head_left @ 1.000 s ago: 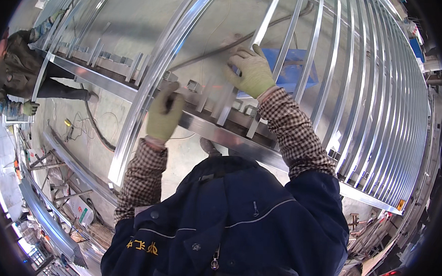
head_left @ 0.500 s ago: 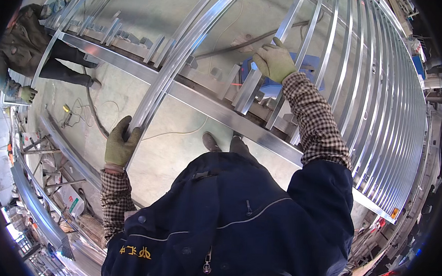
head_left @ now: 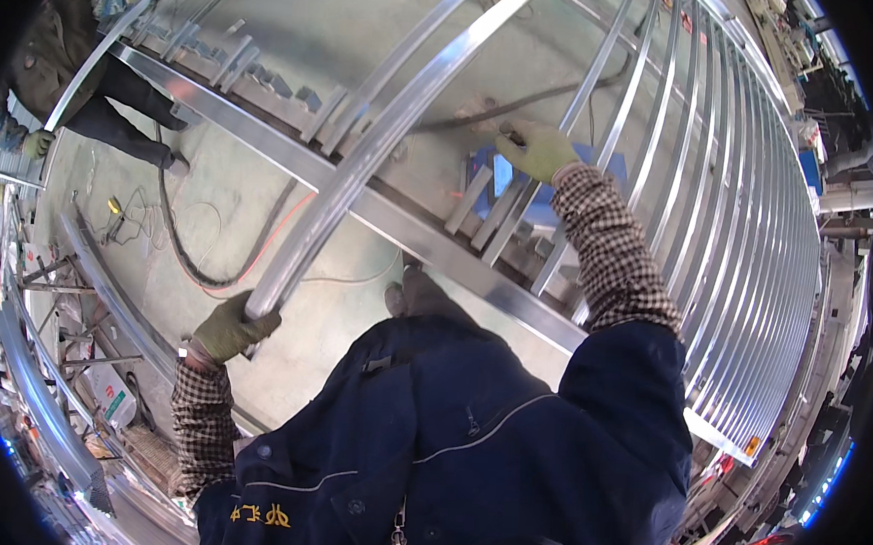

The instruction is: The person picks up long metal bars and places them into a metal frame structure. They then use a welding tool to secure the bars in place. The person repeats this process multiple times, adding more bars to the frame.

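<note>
My left hand (head_left: pixel 231 329), in a green work glove, is closed round the near end of long, shiny metal profiles (head_left: pixel 358 170). They slant away from me across a metal rail (head_left: pixel 429 229) and look bundled close together. My right hand (head_left: pixel 539 150), gloved alike, is stretched out beyond the rail with its fingers curled. A long metal bar (head_left: pixel 598 69) passes behind it; the hand hides whether the fingers grip that bar. Short metal pieces (head_left: pixel 470 201) stand along the rail just below my right hand.
Many parallel metal bars (head_left: pixel 721 218) fill the right side. A blue container (head_left: pixel 615 165) lies beyond the rail. At upper left, a gloved co-worker (head_left: pixel 68 56) holds a long strip. Dark hose (head_left: pixel 195 272) and cables cross the floor; more profiles (head_left: pixel 115 285) lie on stands at left.
My left hand has gone from lying along the profiles to closing round their end, slightly lower. My right hand has shifted down the bar, its fingers now pointing left. The co-worker's strip has shifted.
</note>
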Action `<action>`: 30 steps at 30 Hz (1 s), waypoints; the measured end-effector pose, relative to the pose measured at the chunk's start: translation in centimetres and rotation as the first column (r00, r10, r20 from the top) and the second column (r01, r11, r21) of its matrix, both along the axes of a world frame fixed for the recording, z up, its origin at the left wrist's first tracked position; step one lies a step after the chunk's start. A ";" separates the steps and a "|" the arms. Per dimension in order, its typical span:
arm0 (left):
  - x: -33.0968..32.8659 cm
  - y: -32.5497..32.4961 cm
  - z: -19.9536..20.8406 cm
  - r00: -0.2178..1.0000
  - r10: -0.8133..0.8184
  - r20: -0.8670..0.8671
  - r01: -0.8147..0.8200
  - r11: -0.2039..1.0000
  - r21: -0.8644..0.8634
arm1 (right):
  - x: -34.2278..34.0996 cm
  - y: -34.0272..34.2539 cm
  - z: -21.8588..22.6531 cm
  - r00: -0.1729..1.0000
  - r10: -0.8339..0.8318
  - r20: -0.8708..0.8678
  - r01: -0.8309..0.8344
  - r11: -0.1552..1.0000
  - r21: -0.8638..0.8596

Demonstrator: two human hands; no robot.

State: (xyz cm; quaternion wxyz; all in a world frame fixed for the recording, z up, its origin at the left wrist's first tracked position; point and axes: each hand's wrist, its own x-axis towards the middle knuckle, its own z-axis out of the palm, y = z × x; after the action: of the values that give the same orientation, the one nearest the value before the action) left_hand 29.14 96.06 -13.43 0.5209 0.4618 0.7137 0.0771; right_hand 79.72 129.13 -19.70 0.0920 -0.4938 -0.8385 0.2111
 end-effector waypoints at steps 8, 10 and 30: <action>-1.2 4.7 -2.5 0.825 0.126 0.551 0.113 0.918 -0.379 | -11.9 7.8 -2.4 0.485 -0.639 -0.597 0.224 0.751 -0.622; 0.2 4.9 -1.7 0.911 0.163 0.378 0.001 0.918 -0.398 | -13.2 8.8 -2.2 0.338 -0.747 -0.573 0.232 0.656 -0.718; 11.0 17.6 1.3 0.999 -0.031 -0.038 0.032 0.999 0.008 | -9.4 21.2 -0.9 -0.309 -0.799 -0.517 0.026 0.536 -0.844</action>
State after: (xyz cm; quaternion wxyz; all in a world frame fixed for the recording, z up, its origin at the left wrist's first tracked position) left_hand 40.15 113.64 -12.18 0.5063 0.4767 0.7158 0.0633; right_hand 70.31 150.30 -20.60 0.5876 -0.4654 -0.1177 0.6513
